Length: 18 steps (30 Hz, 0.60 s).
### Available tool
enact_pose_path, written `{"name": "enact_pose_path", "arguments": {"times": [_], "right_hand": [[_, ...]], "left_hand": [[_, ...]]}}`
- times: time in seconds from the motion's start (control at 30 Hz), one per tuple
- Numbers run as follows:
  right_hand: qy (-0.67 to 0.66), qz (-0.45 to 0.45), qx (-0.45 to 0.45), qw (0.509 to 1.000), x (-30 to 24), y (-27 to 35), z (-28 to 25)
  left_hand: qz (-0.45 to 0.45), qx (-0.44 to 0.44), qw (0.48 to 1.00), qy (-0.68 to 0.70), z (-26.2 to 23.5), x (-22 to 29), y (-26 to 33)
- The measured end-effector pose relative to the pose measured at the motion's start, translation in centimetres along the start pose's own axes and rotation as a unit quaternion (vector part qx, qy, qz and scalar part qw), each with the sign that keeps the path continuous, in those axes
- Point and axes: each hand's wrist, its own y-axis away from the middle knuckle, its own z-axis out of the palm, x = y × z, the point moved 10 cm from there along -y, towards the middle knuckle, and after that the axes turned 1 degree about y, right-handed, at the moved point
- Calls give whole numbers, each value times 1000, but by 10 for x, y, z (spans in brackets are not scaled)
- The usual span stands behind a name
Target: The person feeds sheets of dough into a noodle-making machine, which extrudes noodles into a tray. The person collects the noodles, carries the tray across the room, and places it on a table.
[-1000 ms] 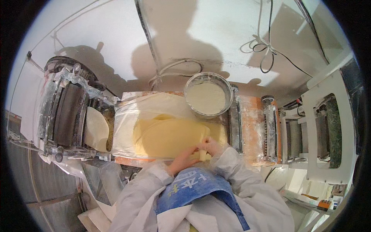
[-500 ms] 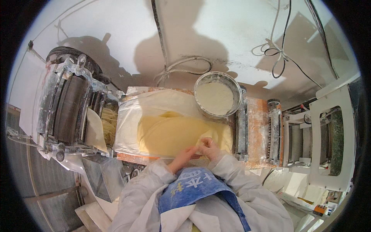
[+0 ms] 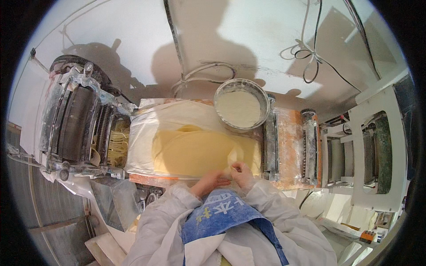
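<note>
A folded yellow dough sheet lies on a pale cloth spread over the bench. At its near right edge my right hand is closed in a pinch on a lifted, thin corner of the sheet. Close beside it on the left, my left hand has curled fingers near the same edge; what lies in them, if anything, is hidden. A round metal bowl of white flour stands behind the right part of the dough.
To the left stands a floury roller machine, with cut noodle strands beside its rollers. Right of the dough are roller bars and a white machine frame. Cables hang on the back wall.
The hands have drawn slightly toward me with the pinched dough corner. At the left machine, the pale dough strip has mostly gone down into the rollers, leaving a small end showing.
</note>
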Motion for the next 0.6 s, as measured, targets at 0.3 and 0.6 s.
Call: {"name": "enact_pose_path", "arguments": {"times": [0.3,0.6], "right_hand": [[61,85,213,972,74,5,-117],[-58,153,60,985,143,-49,-72]], "left_hand": [[349,255,884,178,-210,112,79],[340,357,869,-51,-262,48,62]]}}
